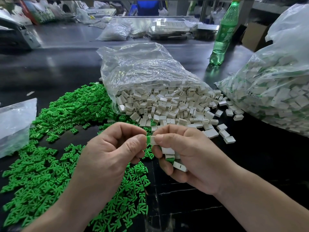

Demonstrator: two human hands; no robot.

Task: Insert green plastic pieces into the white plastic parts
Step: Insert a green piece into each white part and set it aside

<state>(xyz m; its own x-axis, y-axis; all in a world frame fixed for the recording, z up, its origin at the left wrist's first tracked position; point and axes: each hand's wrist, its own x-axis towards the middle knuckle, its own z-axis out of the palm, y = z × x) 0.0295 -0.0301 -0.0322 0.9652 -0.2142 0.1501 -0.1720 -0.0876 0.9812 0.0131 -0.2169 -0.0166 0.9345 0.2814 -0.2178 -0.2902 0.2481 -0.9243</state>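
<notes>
While left hand (115,148) pinches green piece (148,139), right hand (189,156) pinches white part (153,139); long axis level, left-right.

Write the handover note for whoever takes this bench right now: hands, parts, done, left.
Left hand pinches a green piece at its fingertips.
Right hand pinches a white part against it. Spare white pieces sit in that palm, one showing green.
Stock: green pile at left; loose white parts spill from the open bag ahead. The far-right bag seems to hold assembled ones.
Done: piece meets part, green end visible.
Left: push it home, then work through both piles.
</notes>
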